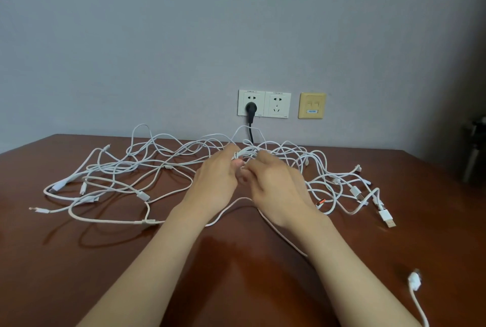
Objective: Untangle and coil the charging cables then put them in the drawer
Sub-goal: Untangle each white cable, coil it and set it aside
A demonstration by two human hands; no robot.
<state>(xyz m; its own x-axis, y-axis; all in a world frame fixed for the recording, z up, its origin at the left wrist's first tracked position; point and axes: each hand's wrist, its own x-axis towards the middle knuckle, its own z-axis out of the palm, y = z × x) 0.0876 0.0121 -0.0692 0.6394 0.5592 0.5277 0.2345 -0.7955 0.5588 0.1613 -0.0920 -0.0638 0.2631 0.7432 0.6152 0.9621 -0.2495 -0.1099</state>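
Observation:
A wide tangle of several white charging cables [147, 166] sprawls across the brown wooden table [79, 261], from the far left to the right. My left hand [214, 182] and my right hand [273, 182] meet over its middle, and both pinch a knot of white cable [240, 155] between fingertips. USB plugs lie loose at the right [388, 217] and left [143, 196]. No drawer is in view.
A black plug [250, 109] sits in the white wall socket [277, 104] behind the table, its cord dropping behind the tangle. A yellow wall plate [312, 105] is beside it. Another white cable end [415, 282] lies near the front right. A dark object [476, 150] stands at the right edge.

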